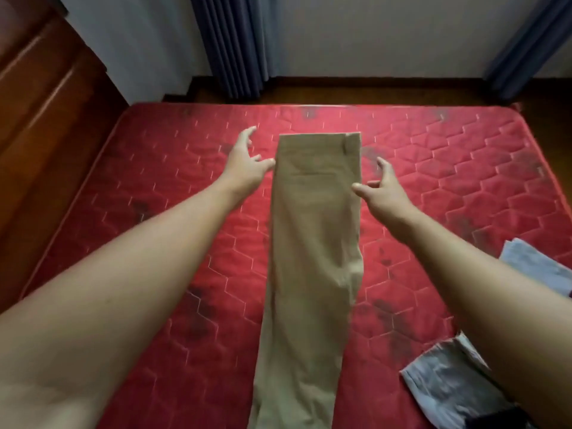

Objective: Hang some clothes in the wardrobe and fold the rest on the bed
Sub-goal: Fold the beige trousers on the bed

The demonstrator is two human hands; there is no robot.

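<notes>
Trousers laid lengthwise on the bed

Khaki trousers lie mid-frame on the red mattress; left hand and right hand flank them, fingers spread, apparently gripping nothing.

We look from a single head-worn wide-angle view, facing forward and down over our outstretched arms. Our left hand and right hand sit mid-frame, the bed spreads beneath them, and the wall stands beyond.
</notes>
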